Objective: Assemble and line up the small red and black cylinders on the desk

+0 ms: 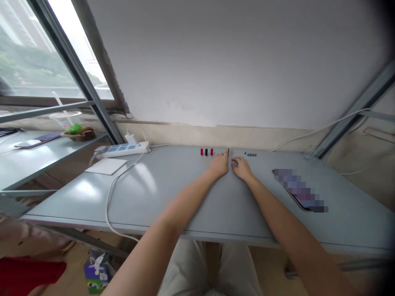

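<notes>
Near the back edge of the grey table, my left hand (pixel 219 164) has its fingertips at a small dark cylinder (pixel 228 151), which they partly cover. Just to the right, my right hand (pixel 242 167) rests on the tabletop with curled fingers, a gap between thumb and index finger and nothing visible in it. Left of my left hand stand a red cylinder (pixel 201 151), a black cylinder (pixel 206 152) and another red cylinder (pixel 211 151) in a row. Several small dark metallic pieces (pixel 252 155) lie beyond my right hand, too small to name.
A phone with a blurred screen (pixel 298 189) lies on the right of the table (pixel 185 193). At the left are a white power strip (pixel 125 149), a flat white box (pixel 105 166) and a loose white cable (pixel 108 193). The wall (pixel 216 74) rises behind.
</notes>
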A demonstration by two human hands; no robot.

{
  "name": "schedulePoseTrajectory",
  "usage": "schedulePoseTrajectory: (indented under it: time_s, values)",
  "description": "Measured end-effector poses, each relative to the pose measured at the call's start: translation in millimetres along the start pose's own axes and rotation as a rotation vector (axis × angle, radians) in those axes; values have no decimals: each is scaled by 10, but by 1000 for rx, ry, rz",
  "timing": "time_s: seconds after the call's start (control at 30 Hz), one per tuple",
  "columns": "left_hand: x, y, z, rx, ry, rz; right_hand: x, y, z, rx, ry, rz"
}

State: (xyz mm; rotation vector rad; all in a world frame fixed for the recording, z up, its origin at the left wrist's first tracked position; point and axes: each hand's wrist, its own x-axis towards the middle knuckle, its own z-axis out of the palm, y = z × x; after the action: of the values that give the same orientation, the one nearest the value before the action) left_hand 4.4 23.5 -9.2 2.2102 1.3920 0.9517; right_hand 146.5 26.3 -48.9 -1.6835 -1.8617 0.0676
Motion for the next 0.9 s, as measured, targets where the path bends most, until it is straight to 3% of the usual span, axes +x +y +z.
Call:
schedulePoseTrajectory:
  time_s: [0.17, 0.4, 0.7, 0.9]
  values:
    - [146, -22, 70, 110, -29, 12, -3, -17, 15, -44, -68, -21]
    - [217, 14, 47, -4, 45, -68, -33, -53, 21, -83, -132, -52]
    - [38, -70, -140, -48, 127, -114, -21, -141, -12, -137, -222, 30]
    - [-136, -205, -218, -226, 201, -162, -26, -142, 3, -132, -183, 17]
